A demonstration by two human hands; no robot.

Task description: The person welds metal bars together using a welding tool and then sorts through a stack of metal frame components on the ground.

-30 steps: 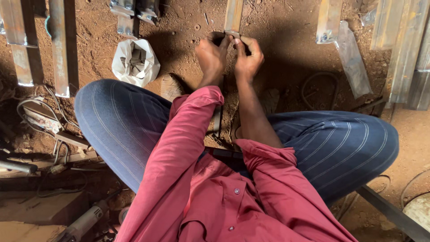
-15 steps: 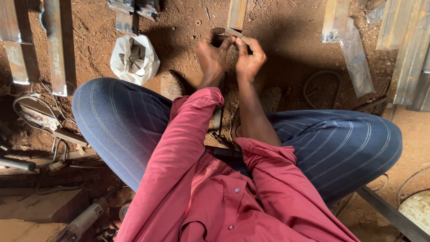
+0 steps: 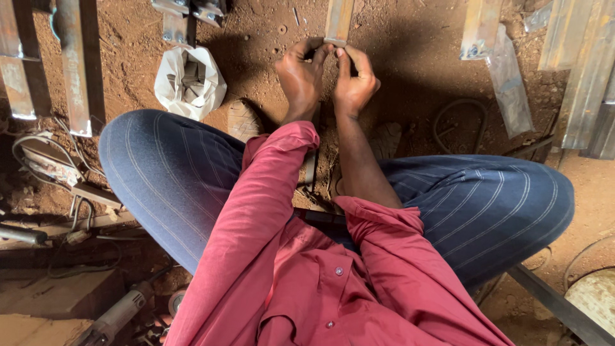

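I squat over reddish dirt in a red shirt and striped blue trousers. My left hand (image 3: 300, 77) and my right hand (image 3: 354, 82) meet at the near end of a flat metal bar (image 3: 338, 19) that lies on the ground and runs off the top of the view. The fingertips of both hands pinch the bar's end, or a small piece at it; what exactly is gripped is too small to tell. A thin dark strip runs on the ground under my wrists towards my body.
A white plastic bag of small metal parts (image 3: 189, 83) lies left of my hands. Metal bars (image 3: 80, 64) lie at the left, more sections (image 3: 506, 83) at the right. A grinder (image 3: 118, 314) and cables (image 3: 45, 160) sit at lower left. A steel bar (image 3: 557, 307) crosses lower right.
Both hands have stayed at the bar's end, with the fingers shifting slightly. The camera has tilted a little, so the scene sits lower in view.
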